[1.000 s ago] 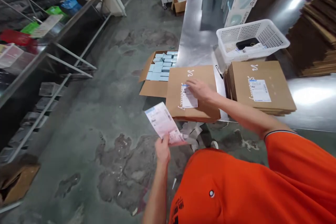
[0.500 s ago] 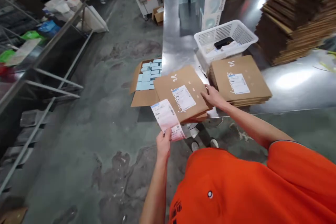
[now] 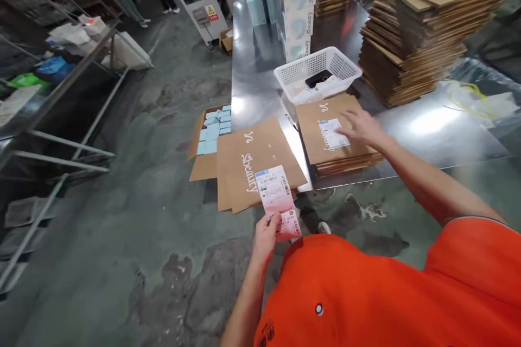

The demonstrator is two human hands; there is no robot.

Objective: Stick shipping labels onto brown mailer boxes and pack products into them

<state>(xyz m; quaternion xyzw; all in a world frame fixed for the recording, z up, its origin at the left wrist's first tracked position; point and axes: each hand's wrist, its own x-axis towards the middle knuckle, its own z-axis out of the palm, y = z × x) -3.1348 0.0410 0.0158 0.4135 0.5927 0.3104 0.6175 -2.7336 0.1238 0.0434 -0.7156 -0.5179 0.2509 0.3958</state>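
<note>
Between its thumb and fingers, my left hand (image 3: 266,236) pinches the lower end of a printed label sheet (image 3: 273,187), white above and pinkish below. Behind the sheet lies a left stack of flat brown cardboard (image 3: 232,160) at the table's corner, overhanging the edge; its top piece shows white lettering and no label of its own. My right hand (image 3: 360,127) is over the right cardboard stack (image 3: 311,143), fingers spread and nothing gripped. A white label (image 3: 331,133) lies on that stack's top piece, close to my right fingertips.
On the metal table (image 3: 248,73) stand a white basket (image 3: 299,70) with a black object inside, printed boxes (image 3: 299,16) and a tall cardboard pile (image 3: 407,49). An open carton (image 3: 203,165) of light-blue boxes is left of the table. Two people's legs show at the upper left.
My right hand has left the left stack and moved over the right one. A label seen on the left stack's top is gone from there. The held sheet has shifted right and down.
</note>
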